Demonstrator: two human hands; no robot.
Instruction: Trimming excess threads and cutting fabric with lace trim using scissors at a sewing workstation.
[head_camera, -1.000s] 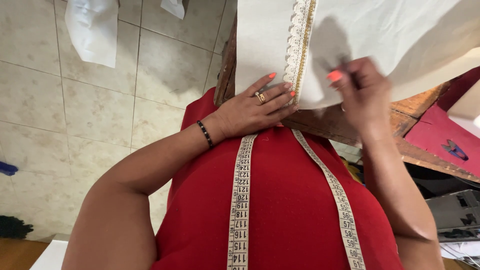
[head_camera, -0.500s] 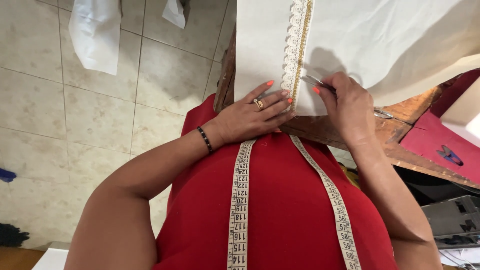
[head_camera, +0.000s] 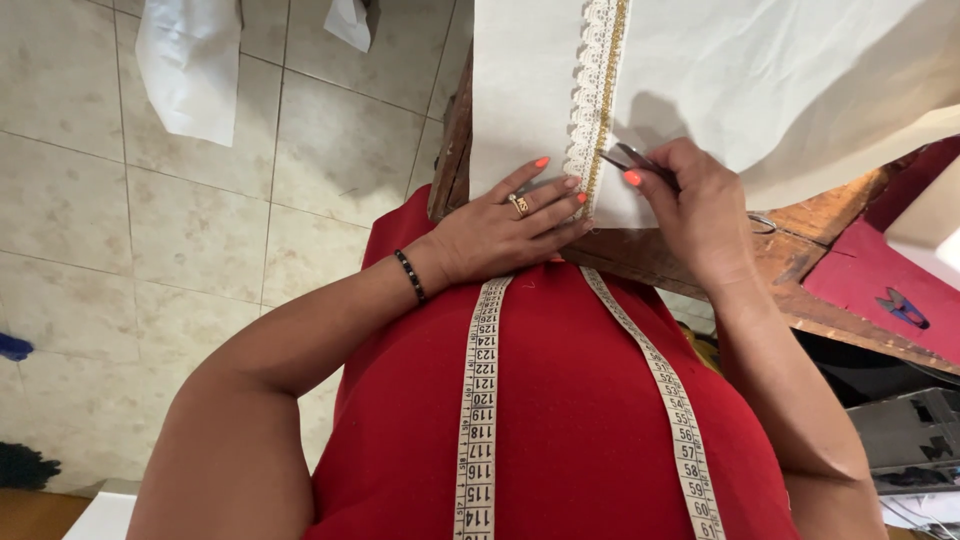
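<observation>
White cloth (head_camera: 760, 70) with lace trim (head_camera: 598, 100), and scissors (head_camera: 640, 162) at the trim.

The cloth lies flat on the wooden table (head_camera: 800, 250), its lower edge near the table's front edge. The trim is a narrow band of cream lace with a gold line, running straight from the far side down to the cloth's lower edge. The scissors are small and dark metal; their tips point left and touch the trim near its lower end.

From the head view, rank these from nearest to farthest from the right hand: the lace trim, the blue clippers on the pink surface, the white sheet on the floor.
Measured from the right hand:
1. Lace trim, just left of its fingertips.
2. Blue clippers, lower right on the pink surface.
3. White sheet, far left on the tiled floor.
</observation>
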